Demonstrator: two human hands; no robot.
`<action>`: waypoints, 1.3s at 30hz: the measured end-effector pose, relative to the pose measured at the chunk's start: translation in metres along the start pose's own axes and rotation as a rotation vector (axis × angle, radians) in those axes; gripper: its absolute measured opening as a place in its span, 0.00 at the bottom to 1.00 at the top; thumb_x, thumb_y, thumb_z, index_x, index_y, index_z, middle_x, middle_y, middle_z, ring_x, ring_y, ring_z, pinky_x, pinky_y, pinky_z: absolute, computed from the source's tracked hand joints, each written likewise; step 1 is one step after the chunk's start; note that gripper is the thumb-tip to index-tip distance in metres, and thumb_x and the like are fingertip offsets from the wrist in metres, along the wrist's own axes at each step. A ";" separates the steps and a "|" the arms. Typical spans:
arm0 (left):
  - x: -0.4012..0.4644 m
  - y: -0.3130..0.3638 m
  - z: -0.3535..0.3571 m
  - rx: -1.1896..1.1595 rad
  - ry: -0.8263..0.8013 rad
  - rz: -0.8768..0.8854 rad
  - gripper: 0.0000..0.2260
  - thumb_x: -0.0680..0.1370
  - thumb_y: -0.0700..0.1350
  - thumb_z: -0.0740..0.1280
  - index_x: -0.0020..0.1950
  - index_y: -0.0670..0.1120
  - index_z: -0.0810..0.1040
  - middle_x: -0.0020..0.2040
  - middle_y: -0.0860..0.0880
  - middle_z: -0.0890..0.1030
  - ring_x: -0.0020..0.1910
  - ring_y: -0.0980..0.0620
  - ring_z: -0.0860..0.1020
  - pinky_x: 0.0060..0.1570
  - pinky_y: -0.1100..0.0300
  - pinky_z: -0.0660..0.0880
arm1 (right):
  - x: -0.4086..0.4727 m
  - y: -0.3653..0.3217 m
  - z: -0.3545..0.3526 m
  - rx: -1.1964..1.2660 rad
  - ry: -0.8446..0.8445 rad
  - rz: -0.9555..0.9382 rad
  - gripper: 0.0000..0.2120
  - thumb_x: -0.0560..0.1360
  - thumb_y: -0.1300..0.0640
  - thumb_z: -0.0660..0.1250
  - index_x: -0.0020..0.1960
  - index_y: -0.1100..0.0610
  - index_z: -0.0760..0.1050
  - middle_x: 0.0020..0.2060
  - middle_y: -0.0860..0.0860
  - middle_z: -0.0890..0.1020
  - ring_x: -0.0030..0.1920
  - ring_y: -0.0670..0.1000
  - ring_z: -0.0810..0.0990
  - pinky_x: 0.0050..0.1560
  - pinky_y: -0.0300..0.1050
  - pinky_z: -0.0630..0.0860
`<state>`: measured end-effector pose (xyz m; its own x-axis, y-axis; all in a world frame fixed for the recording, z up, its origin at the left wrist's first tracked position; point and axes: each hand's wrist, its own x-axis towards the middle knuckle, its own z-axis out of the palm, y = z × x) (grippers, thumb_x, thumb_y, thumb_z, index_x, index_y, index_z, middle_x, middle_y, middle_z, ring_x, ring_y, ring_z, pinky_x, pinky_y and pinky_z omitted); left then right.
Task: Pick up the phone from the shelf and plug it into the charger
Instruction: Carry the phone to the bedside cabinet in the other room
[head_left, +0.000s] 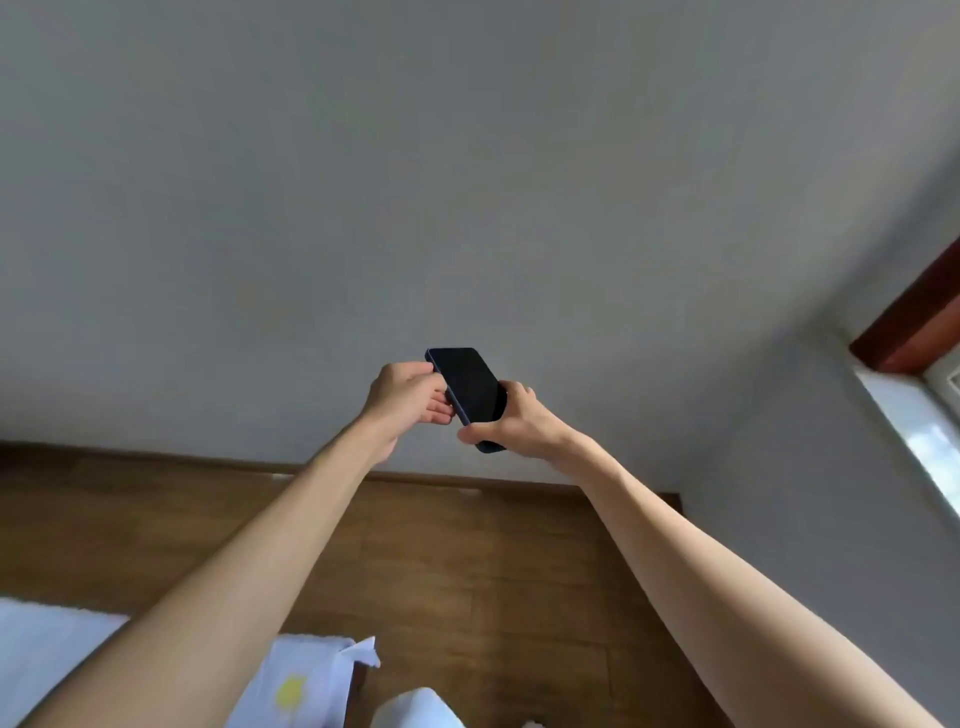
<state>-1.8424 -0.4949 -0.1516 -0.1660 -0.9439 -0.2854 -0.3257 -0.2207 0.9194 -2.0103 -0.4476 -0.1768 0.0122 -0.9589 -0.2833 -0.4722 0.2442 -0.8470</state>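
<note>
A dark phone (470, 384) with a black screen and a bluish edge is held up in front of a plain grey wall, tilted with its top toward the upper left. My right hand (511, 423) grips its lower end, thumb across the bottom. My left hand (408, 397) touches the phone's left edge with its fingertips. Both arms are stretched out forward. No charger, cable or shelf is visible.
A grey wall (467, 182) fills most of the view. Below it lies a brown wooden floor (467, 561). A window (914, 410) with a dark red frame sits at the right. White cloth (306, 675) with a yellow mark lies at the bottom left.
</note>
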 end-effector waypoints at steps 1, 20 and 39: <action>0.017 -0.002 -0.009 -0.025 0.044 -0.023 0.20 0.78 0.39 0.64 0.70 0.37 0.73 0.45 0.37 0.84 0.41 0.43 0.86 0.46 0.49 0.84 | 0.025 -0.006 0.003 -0.012 -0.030 -0.006 0.24 0.67 0.57 0.79 0.56 0.69 0.75 0.45 0.60 0.77 0.47 0.59 0.79 0.43 0.53 0.81; 0.219 -0.024 -0.246 -0.311 0.429 -0.155 0.05 0.77 0.44 0.67 0.42 0.47 0.79 0.39 0.38 0.86 0.39 0.40 0.86 0.42 0.52 0.83 | 0.355 -0.163 0.132 -0.212 -0.401 -0.110 0.18 0.65 0.51 0.77 0.46 0.58 0.73 0.40 0.53 0.77 0.44 0.53 0.71 0.36 0.40 0.68; 0.278 -0.087 -0.512 -0.363 1.167 -0.360 0.09 0.81 0.38 0.63 0.58 0.43 0.80 0.41 0.43 0.85 0.33 0.50 0.86 0.29 0.64 0.79 | 0.532 -0.356 0.376 -0.340 -0.903 -0.456 0.36 0.62 0.48 0.79 0.66 0.58 0.72 0.60 0.60 0.79 0.55 0.59 0.83 0.54 0.57 0.85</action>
<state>-1.3833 -0.8638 -0.1719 0.8524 -0.4310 -0.2961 0.1212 -0.3880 0.9137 -1.5041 -0.9904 -0.1948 0.8325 -0.4536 -0.3180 -0.4777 -0.2971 -0.8268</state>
